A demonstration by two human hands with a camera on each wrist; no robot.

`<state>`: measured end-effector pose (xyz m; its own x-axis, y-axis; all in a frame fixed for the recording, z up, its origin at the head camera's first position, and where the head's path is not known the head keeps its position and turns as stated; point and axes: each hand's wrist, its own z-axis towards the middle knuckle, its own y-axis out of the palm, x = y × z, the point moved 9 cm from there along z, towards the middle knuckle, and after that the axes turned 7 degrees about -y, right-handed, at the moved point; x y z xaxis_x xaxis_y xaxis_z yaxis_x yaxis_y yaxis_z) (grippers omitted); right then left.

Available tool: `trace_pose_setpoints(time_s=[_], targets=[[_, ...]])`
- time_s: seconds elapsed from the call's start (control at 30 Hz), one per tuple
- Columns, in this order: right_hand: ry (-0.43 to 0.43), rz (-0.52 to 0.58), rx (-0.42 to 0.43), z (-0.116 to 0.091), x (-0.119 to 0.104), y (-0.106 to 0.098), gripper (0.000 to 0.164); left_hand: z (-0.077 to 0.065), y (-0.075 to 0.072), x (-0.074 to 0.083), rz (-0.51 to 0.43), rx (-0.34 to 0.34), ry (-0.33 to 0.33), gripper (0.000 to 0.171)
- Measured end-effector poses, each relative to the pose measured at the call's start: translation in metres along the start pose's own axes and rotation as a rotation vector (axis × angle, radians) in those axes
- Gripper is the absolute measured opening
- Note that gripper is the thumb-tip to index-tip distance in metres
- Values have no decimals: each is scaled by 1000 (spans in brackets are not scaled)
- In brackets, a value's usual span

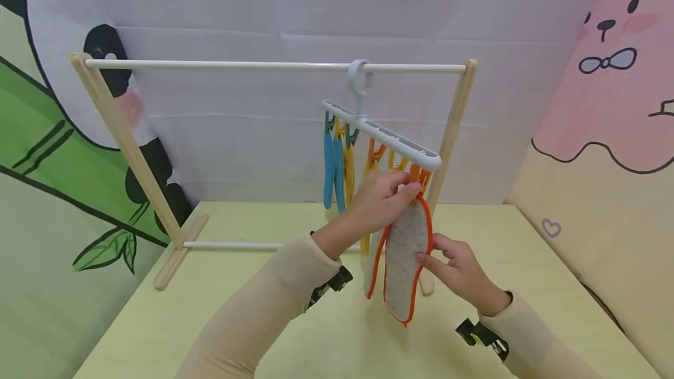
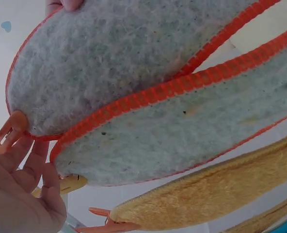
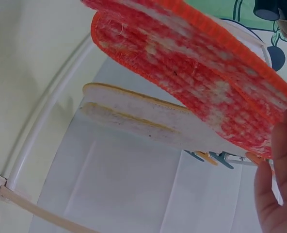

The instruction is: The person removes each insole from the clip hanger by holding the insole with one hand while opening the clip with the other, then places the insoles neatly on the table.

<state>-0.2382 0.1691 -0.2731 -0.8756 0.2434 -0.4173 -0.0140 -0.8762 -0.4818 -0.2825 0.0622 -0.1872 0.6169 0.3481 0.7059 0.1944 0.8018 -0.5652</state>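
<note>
A grey insole with orange edging [image 1: 408, 262] hangs at the near end of a light grey clip hanger [image 1: 389, 133]. My left hand [image 1: 376, 200] pinches the orange clip [image 2: 12, 130] at the insole's top; in the left wrist view the clip sits on the insole's rounded end. My right hand [image 1: 460, 265] pinches the insole's right edge, thumb in front. Behind it hangs a second orange-edged insole [image 2: 182, 136], held by a yellow clip [image 2: 73, 183]. The right wrist view shows the insoles' red-and-white reverse side [image 3: 182, 77].
The hanger hooks over the white top bar [image 1: 221, 65] of a wooden-legged rack [image 1: 131, 151]. Blue insoles [image 1: 334, 168] and yellow insoles [image 1: 349, 177] hang farther back from more clips. A pale yellow table [image 1: 210, 332] lies beneath, with a light cloth [image 1: 237, 151] behind the rack.
</note>
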Motion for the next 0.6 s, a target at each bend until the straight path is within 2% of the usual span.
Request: trace_pose_setpoints(time_s=[0.07, 0.27, 0.4, 0.6], targets=[[-8, -3, 0, 0, 0, -1, 14, 2, 0, -1, -15, 2, -18, 28], [-25, 21, 1, -1, 0, -3, 15, 8, 6, -7, -128, -78, -167, 25], [-32, 42, 0, -2, -1, -5, 12, 7, 8, -9, -190, -112, -235, 27], [-40, 44, 11, -2, -2, -8, 10, 9, 11, -15, -250, -136, -273, 31]])
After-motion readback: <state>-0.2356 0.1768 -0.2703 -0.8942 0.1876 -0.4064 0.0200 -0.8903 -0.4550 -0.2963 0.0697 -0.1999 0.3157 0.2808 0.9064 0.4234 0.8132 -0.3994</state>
